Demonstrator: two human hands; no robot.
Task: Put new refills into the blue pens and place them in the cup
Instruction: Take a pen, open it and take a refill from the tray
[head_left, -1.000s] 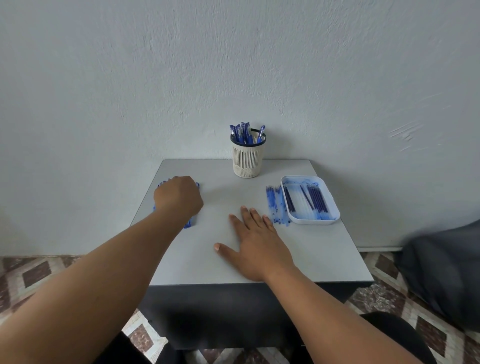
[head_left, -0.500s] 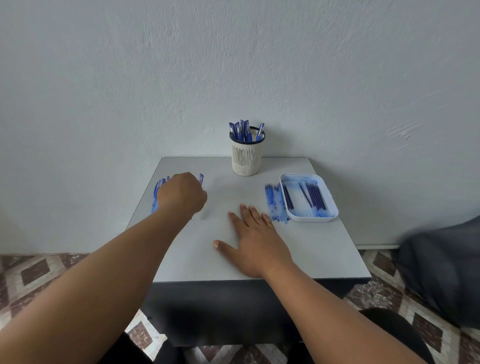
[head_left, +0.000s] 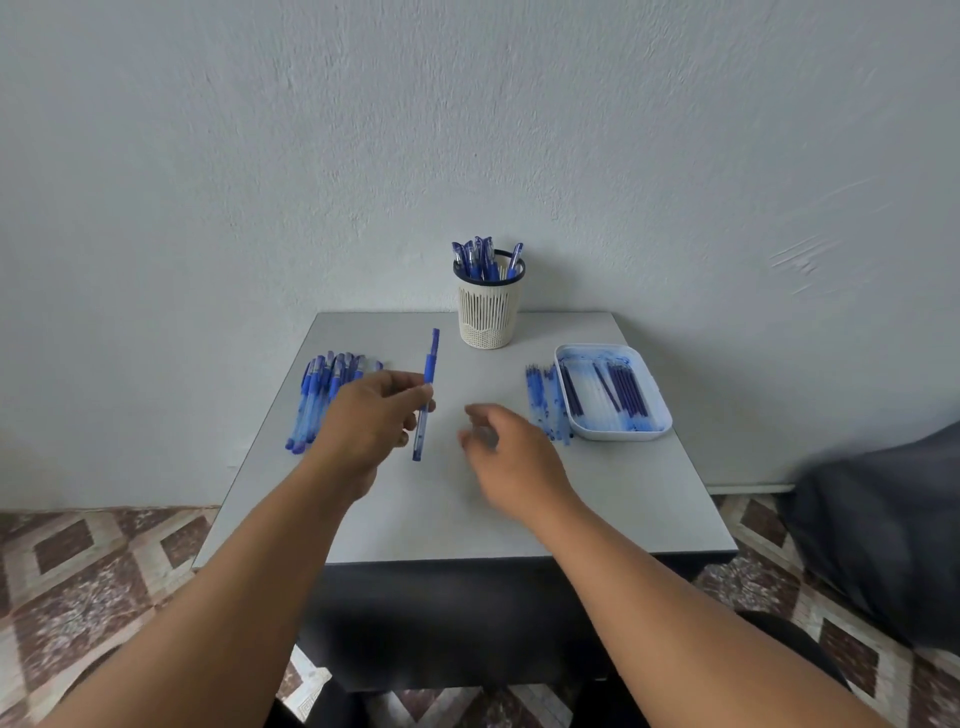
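Note:
My left hand (head_left: 371, 415) holds one blue pen (head_left: 429, 364) upright-ish above the middle of the grey table (head_left: 597, 499), cap end pointing away. My right hand (head_left: 506, 457) hovers just right of it, fingers curled and apart, blurred, holding nothing. A pile of several blue pens (head_left: 324, 392) lies at the table's left edge. At the back stands a white slotted cup (head_left: 488, 312) with several blue pens in it. A white tray (head_left: 652, 428) at the right holds dark blue refills (head_left: 628, 397). A row of refills (head_left: 543, 400) lies on the table beside the tray.
The table stands against a pale wall. A dark grey bundle (head_left: 883, 530) sits on the floor at the right. Patterned floor tiles (head_left: 78, 571) surround the table, and its dark front panel faces me.
My left hand has lifted from the pen pile and come toward the centre with one pen in it. My right hand has risen off the table, fingers curling.

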